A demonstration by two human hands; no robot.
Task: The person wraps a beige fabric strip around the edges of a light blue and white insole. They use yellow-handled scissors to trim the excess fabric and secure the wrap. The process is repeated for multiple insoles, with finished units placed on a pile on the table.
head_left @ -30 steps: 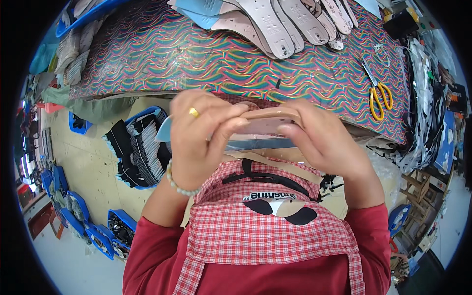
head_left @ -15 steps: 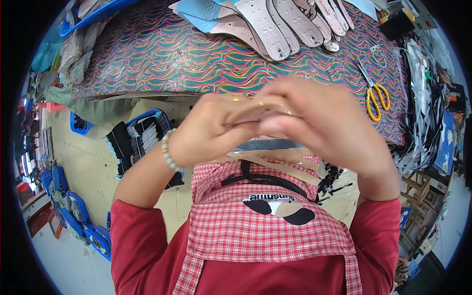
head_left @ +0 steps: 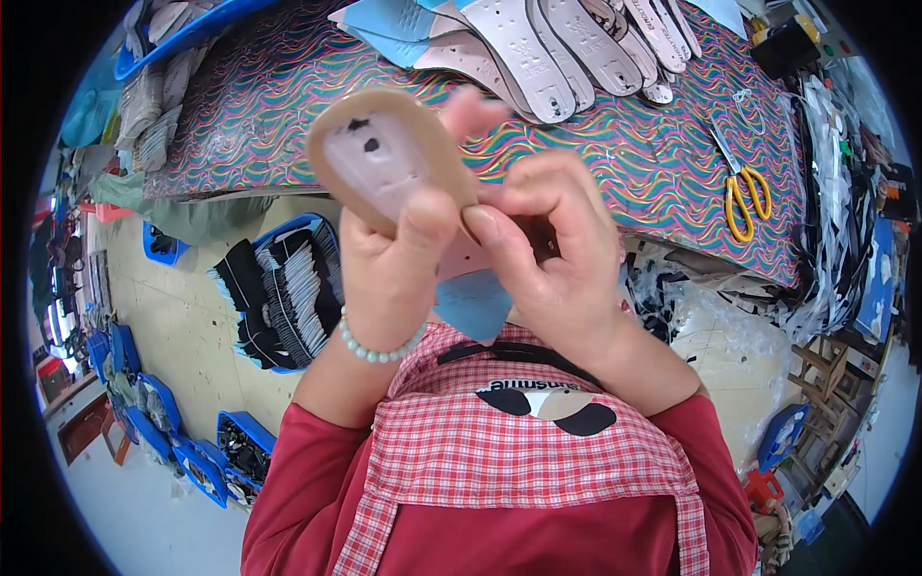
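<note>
A shoe insole [head_left: 375,163] is held up above my apron, its pale heel ringed by a tan band and marked with dark spots. My left hand [head_left: 389,250] grips it at the heel, thumb on the near edge. My right hand [head_left: 567,245] pinches the edge of the tan band beside the heel. The insole's blue toe end hangs below, between my wrists. Part of its middle is hidden behind my hands.
A pile of pale and blue insoles [head_left: 533,62] lies on the patterned table [head_left: 288,134]. Yellow-handled scissors [head_left: 741,192] rest at the table's right. A blue basket [head_left: 331,274] of stacked dark pieces stands below on the left. Loose strips [head_left: 821,202] hang at the far right.
Both hands have turned and drawn the insole up and left, so its heel now shows. The tan strips seen across my lap have gone from view. My right hand has moved inward.
</note>
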